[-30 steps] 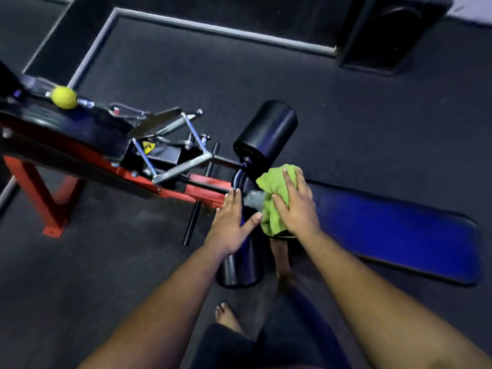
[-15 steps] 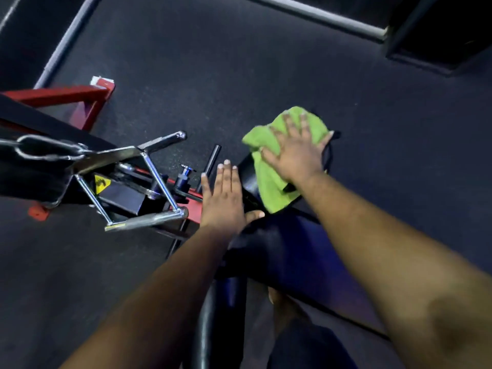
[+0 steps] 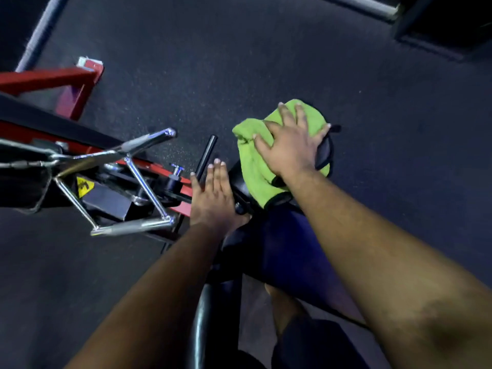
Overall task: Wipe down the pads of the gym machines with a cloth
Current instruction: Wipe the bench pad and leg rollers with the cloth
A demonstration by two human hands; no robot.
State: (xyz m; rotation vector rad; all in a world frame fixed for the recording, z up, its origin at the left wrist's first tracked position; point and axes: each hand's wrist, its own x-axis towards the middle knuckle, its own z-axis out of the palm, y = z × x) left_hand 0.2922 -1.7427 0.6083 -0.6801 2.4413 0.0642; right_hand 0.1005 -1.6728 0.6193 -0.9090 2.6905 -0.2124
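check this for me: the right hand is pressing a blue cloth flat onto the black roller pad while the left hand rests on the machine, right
Not quite: the head view shows the cloth is green, not blue. The rest holds: the right hand presses it onto the black roller pad, and the left hand rests on the machine.

Most of the black cylindrical roller pad (image 3: 325,153) is out of sight under the crumpled lime-green cloth (image 3: 253,169) and the right hand (image 3: 288,149) spread flat on it; only a dark sliver shows at the right. The left hand (image 3: 213,198) covers the joint where the red steel frame (image 3: 48,78) meets the pad post, so that link can't be made out. The long blue padded bench (image 3: 287,251) is crossed by the right forearm, and its far end runs behind it. The chrome triangular cable handle (image 3: 127,182) trails off the left edge. The yellow warning sticker (image 3: 84,186) is too blurred to read. A dark box (image 3: 447,20) at top right is cropped.
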